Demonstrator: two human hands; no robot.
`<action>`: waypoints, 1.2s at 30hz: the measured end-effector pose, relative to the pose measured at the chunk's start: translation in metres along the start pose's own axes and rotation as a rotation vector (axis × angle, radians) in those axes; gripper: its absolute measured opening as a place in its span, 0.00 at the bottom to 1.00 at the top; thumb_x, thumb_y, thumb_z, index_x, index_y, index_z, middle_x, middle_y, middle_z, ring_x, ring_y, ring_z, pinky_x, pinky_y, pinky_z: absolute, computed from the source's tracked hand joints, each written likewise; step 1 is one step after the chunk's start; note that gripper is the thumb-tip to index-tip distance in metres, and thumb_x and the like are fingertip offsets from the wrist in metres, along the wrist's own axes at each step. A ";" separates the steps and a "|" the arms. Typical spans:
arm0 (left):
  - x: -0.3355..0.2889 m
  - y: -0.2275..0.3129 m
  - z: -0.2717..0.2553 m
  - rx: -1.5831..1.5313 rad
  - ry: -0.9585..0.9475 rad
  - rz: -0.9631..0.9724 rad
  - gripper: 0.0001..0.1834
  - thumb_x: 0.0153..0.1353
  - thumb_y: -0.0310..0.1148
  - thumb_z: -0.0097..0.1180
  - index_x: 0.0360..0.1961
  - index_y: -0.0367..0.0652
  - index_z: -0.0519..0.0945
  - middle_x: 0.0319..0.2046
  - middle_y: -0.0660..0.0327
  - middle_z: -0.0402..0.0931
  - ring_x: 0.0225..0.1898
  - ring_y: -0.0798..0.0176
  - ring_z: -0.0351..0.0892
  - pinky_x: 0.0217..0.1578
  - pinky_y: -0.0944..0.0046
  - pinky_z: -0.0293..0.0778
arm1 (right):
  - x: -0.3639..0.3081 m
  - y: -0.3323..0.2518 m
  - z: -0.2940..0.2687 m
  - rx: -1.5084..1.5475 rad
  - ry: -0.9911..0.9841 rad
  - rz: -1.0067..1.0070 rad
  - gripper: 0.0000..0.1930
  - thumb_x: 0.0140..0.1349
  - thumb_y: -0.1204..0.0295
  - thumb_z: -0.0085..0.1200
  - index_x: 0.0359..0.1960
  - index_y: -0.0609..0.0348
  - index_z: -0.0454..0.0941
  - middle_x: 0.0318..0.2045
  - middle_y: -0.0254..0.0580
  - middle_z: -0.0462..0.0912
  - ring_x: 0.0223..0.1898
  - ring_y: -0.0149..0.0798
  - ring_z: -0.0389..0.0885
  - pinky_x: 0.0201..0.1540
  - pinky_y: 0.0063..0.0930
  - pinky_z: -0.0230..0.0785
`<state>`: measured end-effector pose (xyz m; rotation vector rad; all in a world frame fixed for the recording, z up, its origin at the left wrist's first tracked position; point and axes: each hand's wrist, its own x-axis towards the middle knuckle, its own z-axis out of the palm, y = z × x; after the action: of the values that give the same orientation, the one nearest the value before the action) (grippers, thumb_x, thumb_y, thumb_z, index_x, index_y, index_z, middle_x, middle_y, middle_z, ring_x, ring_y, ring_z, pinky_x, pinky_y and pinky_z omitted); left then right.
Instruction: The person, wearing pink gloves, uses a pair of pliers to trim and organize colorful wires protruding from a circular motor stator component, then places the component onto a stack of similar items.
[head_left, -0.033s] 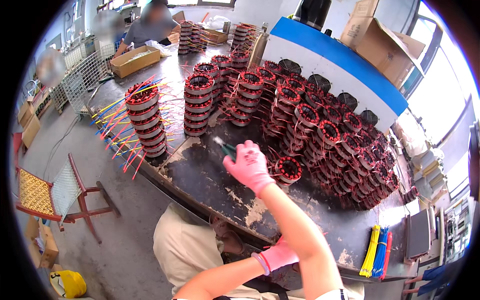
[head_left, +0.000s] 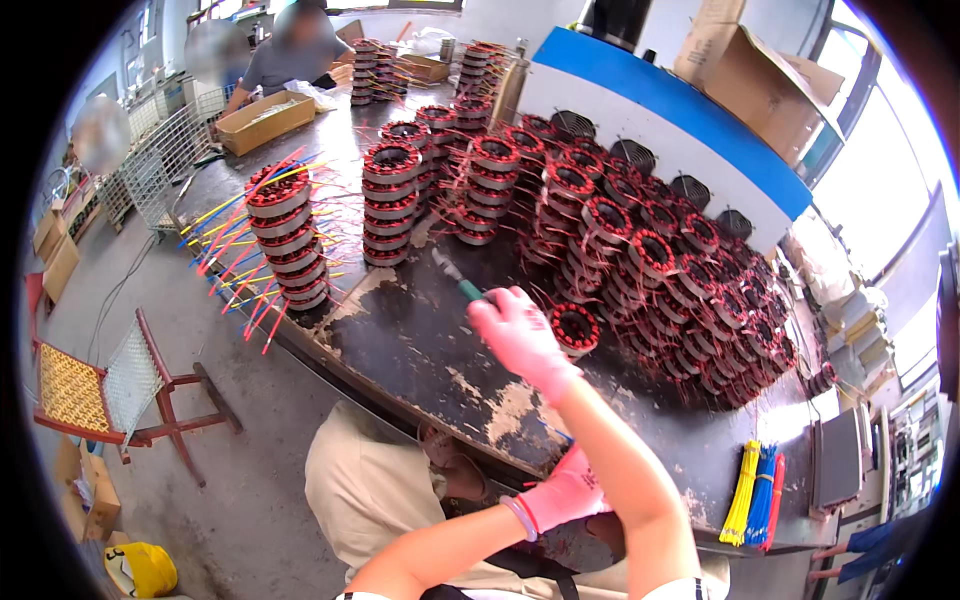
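My right hand (head_left: 520, 335), in a pink glove, is closed round a green-handled tool (head_left: 462, 280). The tool's grey metal end points to the far left, over the dark table; its exact kind is unclear. Low in front of me, at the table's near edge, my left hand (head_left: 565, 490) wears the same glove. Its fingers are mostly hidden behind my right forearm, and a short blue strand (head_left: 556, 432) shows just above it. Nearest my right hand stands a motor stator (head_left: 575, 328) with red windings. At the left, a stator stack (head_left: 285, 240) bristles with red, blue and yellow wires.
Many stacked stators (head_left: 650, 260) crowd the right and back of the worn table (head_left: 400, 340). Bundles of yellow, blue and red sleeves (head_left: 752, 495) lie at the near right. A white-and-blue cabinet (head_left: 680, 125) stands behind. A co-worker (head_left: 290, 60) sits beyond a cardboard box (head_left: 265, 122).
My right hand has shifted slightly right and nearer, and more of the tool's metal end shows. My left hand has moved a little up, and a blue strand now shows above it.
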<state>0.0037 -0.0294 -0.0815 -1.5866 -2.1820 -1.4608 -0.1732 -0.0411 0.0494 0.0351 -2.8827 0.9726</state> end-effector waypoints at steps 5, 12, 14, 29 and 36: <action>0.048 0.039 -0.080 0.556 -0.306 0.040 0.46 0.44 0.70 0.65 0.60 0.51 0.77 0.56 0.53 0.74 0.63 0.54 0.69 0.71 0.47 0.54 | -0.158 0.047 -0.129 1.396 -0.174 0.376 0.28 0.75 0.50 0.43 0.58 0.64 0.74 0.50 0.42 0.82 0.44 0.33 0.81 0.46 0.30 0.76; 0.064 0.013 -0.098 0.319 -0.415 0.060 0.47 0.44 0.56 0.73 0.65 0.49 0.74 0.63 0.51 0.71 0.67 0.46 0.67 0.74 0.45 0.52 | -0.348 0.138 -0.156 1.298 0.002 0.746 0.24 0.74 0.64 0.45 0.67 0.62 0.64 0.48 0.46 0.81 0.46 0.41 0.83 0.52 0.39 0.77; 0.071 0.008 -0.103 0.294 -0.469 0.067 0.48 0.43 0.54 0.74 0.67 0.50 0.73 0.66 0.52 0.69 0.69 0.48 0.65 0.74 0.46 0.52 | -0.367 0.165 -0.141 1.489 -0.133 0.706 0.24 0.74 0.63 0.49 0.67 0.58 0.64 0.49 0.47 0.81 0.46 0.42 0.83 0.54 0.43 0.79; 0.083 0.014 -0.105 0.307 -0.554 0.053 0.47 0.40 0.50 0.76 0.65 0.50 0.75 0.65 0.54 0.70 0.67 0.43 0.66 0.73 0.44 0.55 | -0.346 0.177 -0.111 1.525 -0.362 0.801 0.27 0.77 0.54 0.42 0.66 0.62 0.66 0.51 0.51 0.80 0.49 0.46 0.83 0.55 0.43 0.78; 0.081 0.011 -0.105 0.294 -0.531 0.061 0.47 0.40 0.50 0.76 0.64 0.51 0.75 0.65 0.54 0.70 0.67 0.43 0.66 0.72 0.44 0.55 | -0.338 0.169 -0.116 1.439 -0.324 0.789 0.26 0.77 0.52 0.42 0.63 0.61 0.69 0.47 0.49 0.82 0.44 0.45 0.85 0.50 0.41 0.80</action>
<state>-0.0712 -0.0478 0.0265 -2.0715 -2.4236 -0.7032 0.1645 0.1609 0.0052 -0.9054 -1.6245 3.0697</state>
